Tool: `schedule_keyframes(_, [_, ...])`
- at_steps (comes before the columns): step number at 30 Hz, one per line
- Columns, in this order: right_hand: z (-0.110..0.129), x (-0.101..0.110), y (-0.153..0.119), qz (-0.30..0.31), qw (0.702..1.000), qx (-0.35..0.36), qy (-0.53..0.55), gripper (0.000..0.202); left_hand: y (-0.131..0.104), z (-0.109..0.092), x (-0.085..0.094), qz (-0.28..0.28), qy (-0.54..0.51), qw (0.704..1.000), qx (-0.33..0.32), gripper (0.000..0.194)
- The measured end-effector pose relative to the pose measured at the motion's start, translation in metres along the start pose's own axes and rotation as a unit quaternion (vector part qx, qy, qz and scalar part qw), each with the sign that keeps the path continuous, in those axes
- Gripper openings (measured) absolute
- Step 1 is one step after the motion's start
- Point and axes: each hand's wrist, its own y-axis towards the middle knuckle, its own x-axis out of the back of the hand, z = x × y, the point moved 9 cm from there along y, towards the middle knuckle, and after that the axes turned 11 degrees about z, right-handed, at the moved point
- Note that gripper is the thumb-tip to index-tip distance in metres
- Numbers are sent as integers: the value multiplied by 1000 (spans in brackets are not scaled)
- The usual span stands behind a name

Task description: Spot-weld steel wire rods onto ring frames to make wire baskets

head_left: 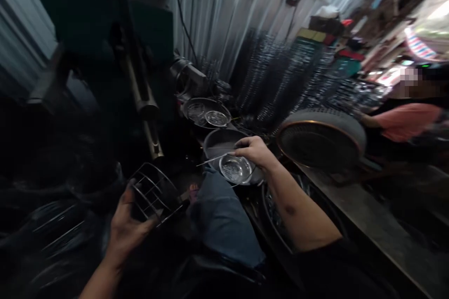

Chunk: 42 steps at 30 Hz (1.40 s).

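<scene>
While the left hand [128, 224] holds a wire rack [149, 192] at lower left, spanned between thumb and fingers, the right hand [256, 152] near centre pinches a thin metal rod [213, 159] in its fingertips. Rod extends leftward from them; shiny bowl [235, 169] appears just below. Rack and rod well apart.

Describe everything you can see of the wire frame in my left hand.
The wire frame is made of thin, shiny, greyish rods that look like metal. Several cross into an open grid, with a curved rod arching along the far side and a straighter one along the near edge. It sits tilted, to the left of your leg, gripped between the thumb and fingers of your left hand. Darkness and blur hide the finer joins.
</scene>
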Motion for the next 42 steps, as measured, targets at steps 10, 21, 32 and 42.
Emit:
schedule_keyframes(10, [43, -119, 104, 172, 984, 53, 5, 29, 38, -3, 13, 29, 136, 987, -82, 92])
schedule_keyframes(21, [52, -143, 116, 217, 968, 21, 127, 30, 59, 2, 17, 41, 136, 985, -95, 91])
schedule_keyframes(32, [62, -141, 121, 214, 972, 42, 83, 28, 67, 6, 21, 29, 135, 985, -106, 93])
schedule_keyframes(42, [68, -139, 129, 212, 974, 68, 48, 34, 78, 19, 21, 46, 69, 994, -67, 94])
